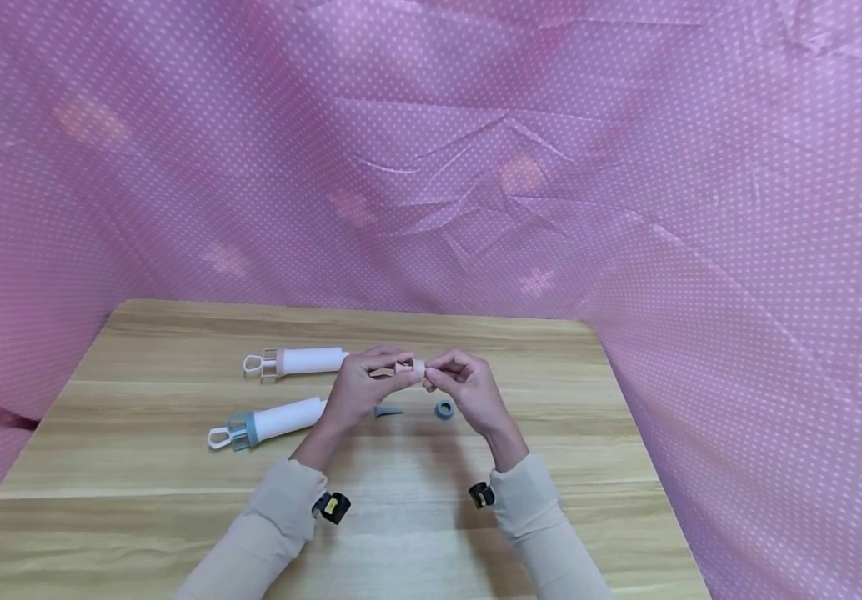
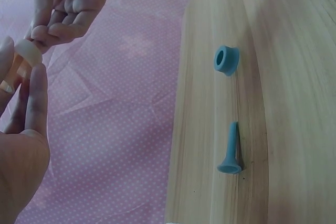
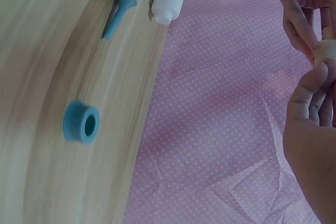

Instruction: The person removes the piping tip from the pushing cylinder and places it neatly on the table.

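Note:
Above the table, my left hand point(image 1: 359, 385) pinches a beige ring-shaped cap point(image 1: 418, 367) between thumb and fingers. A second beige piece point(image 1: 402, 367), flared like a nozzle, shows at its left side. From the right, my right hand point(image 1: 473, 390) pinches the other end of the beige cap, its fingertips covering that end. In the left wrist view, the right fingertips meet the cap point(image 2: 29, 52) at its rim. On the wood below lie a blue-green ring cap point(image 1: 443, 409) near the right hand and a blue-green nozzle point(image 2: 230, 153) near the left.
Two white syringe-like tubes lie left of the hands: one with a beige collar point(image 1: 313, 360) farther back, one with a blue-green collar point(image 1: 288, 418) nearer. Both have looped pull handles. A pink dotted cloth point(image 1: 431, 208) hangs behind and beside the wooden table point(image 1: 138, 500).

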{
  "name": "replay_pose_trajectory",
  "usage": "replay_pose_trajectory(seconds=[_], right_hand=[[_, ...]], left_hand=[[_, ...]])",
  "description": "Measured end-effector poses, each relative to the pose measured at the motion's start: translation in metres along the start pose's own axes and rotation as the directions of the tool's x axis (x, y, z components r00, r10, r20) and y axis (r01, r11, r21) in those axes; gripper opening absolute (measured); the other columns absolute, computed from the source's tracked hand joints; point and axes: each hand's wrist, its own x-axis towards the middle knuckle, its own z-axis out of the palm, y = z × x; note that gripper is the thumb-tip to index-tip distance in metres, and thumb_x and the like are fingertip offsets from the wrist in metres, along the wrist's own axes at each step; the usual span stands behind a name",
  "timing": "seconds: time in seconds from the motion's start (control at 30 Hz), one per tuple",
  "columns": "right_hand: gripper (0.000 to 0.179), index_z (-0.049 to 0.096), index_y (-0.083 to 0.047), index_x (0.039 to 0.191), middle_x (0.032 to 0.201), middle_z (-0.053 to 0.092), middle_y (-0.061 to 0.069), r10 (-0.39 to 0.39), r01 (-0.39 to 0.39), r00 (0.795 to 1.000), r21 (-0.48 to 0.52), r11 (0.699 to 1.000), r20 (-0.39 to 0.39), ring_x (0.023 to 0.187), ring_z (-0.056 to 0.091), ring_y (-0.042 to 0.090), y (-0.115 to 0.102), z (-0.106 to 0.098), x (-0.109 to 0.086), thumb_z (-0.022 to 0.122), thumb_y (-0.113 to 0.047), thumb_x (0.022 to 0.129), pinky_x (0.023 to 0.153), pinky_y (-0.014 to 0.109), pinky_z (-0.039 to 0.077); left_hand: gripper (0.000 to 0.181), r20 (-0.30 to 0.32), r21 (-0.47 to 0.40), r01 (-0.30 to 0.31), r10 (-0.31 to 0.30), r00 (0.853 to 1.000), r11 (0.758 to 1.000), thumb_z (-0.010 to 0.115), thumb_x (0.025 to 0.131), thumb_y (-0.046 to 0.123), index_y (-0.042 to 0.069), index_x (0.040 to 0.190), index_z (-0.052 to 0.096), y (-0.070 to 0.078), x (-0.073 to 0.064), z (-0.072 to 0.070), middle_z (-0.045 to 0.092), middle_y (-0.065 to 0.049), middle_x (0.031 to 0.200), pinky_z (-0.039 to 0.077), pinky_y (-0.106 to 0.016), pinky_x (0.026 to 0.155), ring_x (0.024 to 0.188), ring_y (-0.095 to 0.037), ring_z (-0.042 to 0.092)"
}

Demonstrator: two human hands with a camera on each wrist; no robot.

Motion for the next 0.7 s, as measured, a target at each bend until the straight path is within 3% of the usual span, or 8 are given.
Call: replay_pose_trajectory(seconds=[0.2,0.4,0.5,0.7], right_hand=[[0.008,0.065,0.014,0.101,0.091,0.072,0.012,0.003,-0.002,1.000,-0.126,0.992,0.015,0.079,0.068,0.014,-0.0024,-0.0014,-0.0012,0.064,0.010,0.094,0.076,0.033,0.060],[0.009,0.065,0.012,0.102,0.095,0.072,0.020,0.008,-0.002,1.000,-0.167,0.986,0.031,0.079,0.069,0.015,-0.0035,-0.0027,-0.0013,0.065,0.009,0.094,0.075,0.031,0.060],[0.010,0.066,0.012,0.103,0.095,0.072,0.018,0.002,0.004,0.999,-0.169,0.986,0.034,0.080,0.069,0.016,-0.0045,-0.0024,-0.0003,0.065,0.007,0.095,0.075,0.029,0.059],[0.019,0.065,0.013,0.113,0.103,0.070,0.023,-0.030,0.032,0.999,-0.155,0.987,0.016,0.086,0.070,0.024,-0.0054,0.0004,0.0013,0.064,0.001,0.098,0.080,0.038,0.060]], left_hand=[[0.036,0.019,0.004,0.020,-0.021,1.000,1.000,0.084,0.085,0.015,0.004,0.119,0.075,-0.0007,-0.0019,-0.0016,0.071,-0.009,0.116,0.058,-0.032,0.086,0.107,-0.026,0.066],[0.036,0.023,-0.023,0.037,-0.036,0.999,0.999,0.083,0.085,0.013,0.003,0.119,0.074,0.0002,-0.0036,-0.0012,0.070,-0.013,0.118,0.058,-0.032,0.087,0.109,-0.029,0.065],[0.035,0.005,-0.026,0.035,-0.035,0.999,0.999,0.084,0.085,0.012,0.003,0.117,0.075,0.0007,-0.0030,-0.0013,0.070,-0.013,0.118,0.058,-0.032,0.087,0.109,-0.029,0.066],[0.035,-0.059,-0.031,0.039,-0.041,0.997,0.999,0.086,0.084,0.017,0.003,0.115,0.076,0.0008,0.0001,0.0001,0.071,-0.010,0.116,0.058,-0.032,0.086,0.106,-0.025,0.067]])
